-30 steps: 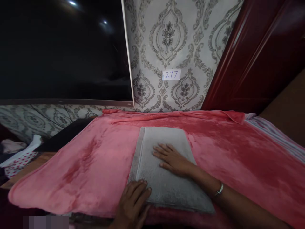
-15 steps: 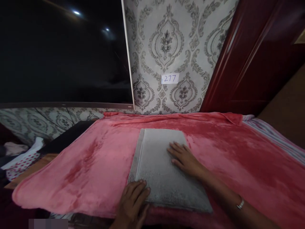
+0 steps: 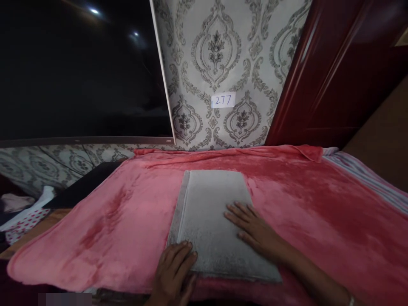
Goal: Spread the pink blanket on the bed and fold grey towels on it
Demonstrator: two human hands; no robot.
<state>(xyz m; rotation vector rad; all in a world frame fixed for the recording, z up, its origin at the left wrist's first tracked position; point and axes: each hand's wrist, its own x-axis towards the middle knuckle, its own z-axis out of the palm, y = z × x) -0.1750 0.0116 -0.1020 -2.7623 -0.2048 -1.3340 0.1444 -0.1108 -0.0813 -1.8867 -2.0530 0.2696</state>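
Observation:
A grey folded cloth, towel-like with a soft nap, lies flat on the pink-red plush blanket. Along its left side runs a narrow layered strip. My right hand rests palm down on the right half of the cloth, fingers stretched out and slightly apart. At the near left corner, my left hand has its fingers lying over the cloth's edge. Its thumb is partly hidden below the corner, and I see no firm grip there.
Behind the blanket stands a wall with patterned paper and a white label reading 277. A large dark screen is at the upper left, a dark red wooden panel at the right. Striped fabric shows at the blanket's right edge.
My right hand has slid over the cloth toward me. My left hand stays at the near left corner. The view has shifted slightly.

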